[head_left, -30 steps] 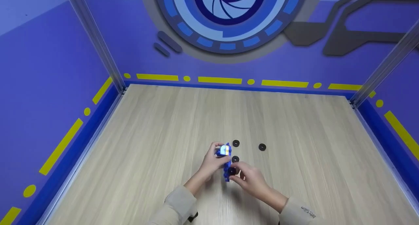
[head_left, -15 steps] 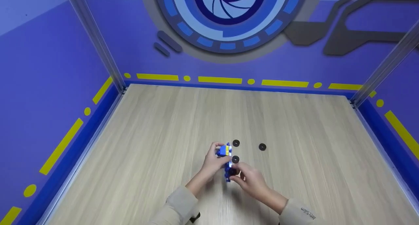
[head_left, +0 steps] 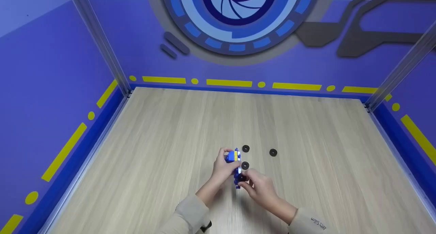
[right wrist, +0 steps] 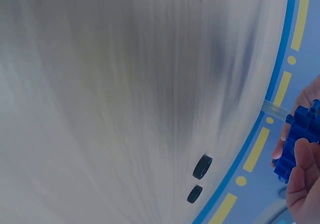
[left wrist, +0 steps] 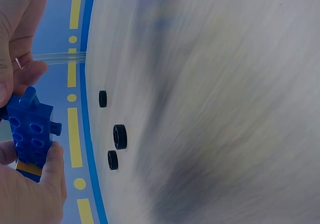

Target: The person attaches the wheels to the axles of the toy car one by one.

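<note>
Centrally, a blue toy vehicle chassis (head_left: 238,171) sits in the person's grasp, held above the wood-grain table (head_left: 163,145) and pointing lengthwise away from the body. Its far end carries a blue-and-yellow block section (head_left: 233,156); the left wrist view shows round studs on one face and short pegs jutting from the edges.

The left hand (head_left: 222,170) is closed around this far part, fingers bent and thumb pressed against the side. The right hand (head_left: 262,188) is at the near end, its thumb and index finger nearly together, pinching a black wheel (head_left: 242,177) against the chassis; whether the wheel is seated there cannot be told.

Three loose black wheels lie on the table: a far wheel (head_left: 246,148) and a near wheel (head_left: 245,165) just right of the toy, and an outer wheel (head_left: 273,152) well to their right.

Both forearms wear beige sleeves (head_left: 192,210), the right one bearing dark lettering. Behind, a blue-purple wall (head_left: 211,68) has yellow dashes and dots along its base, with metal posts (head_left: 98,40) at the corners.
</note>
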